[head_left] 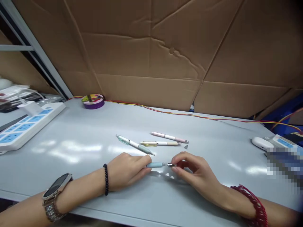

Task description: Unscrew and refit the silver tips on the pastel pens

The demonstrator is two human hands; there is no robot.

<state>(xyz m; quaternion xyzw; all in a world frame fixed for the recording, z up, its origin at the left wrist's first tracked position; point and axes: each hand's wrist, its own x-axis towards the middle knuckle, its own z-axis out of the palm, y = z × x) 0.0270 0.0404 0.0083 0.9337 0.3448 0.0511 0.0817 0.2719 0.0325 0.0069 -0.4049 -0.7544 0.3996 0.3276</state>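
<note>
My left hand (127, 170) grips a light blue pen (155, 165) by its barrel, low over the grey table (94, 148). My right hand (191, 171) pinches the metal tip end of the same pen between thumb and fingers. Just beyond the hands lie three more pens: a green one (134, 144), a yellow one (160, 143) and a pink one (169, 137). A small grey part (186, 147) lies by the yellow pen's tip.
A white power strip (23, 126) sits at the left edge. A purple tape roll (93, 101) stands at the back, with red and yellow wires (189, 115) running along the cardboard wall (165, 47). White devices (262, 143) lie at the right.
</note>
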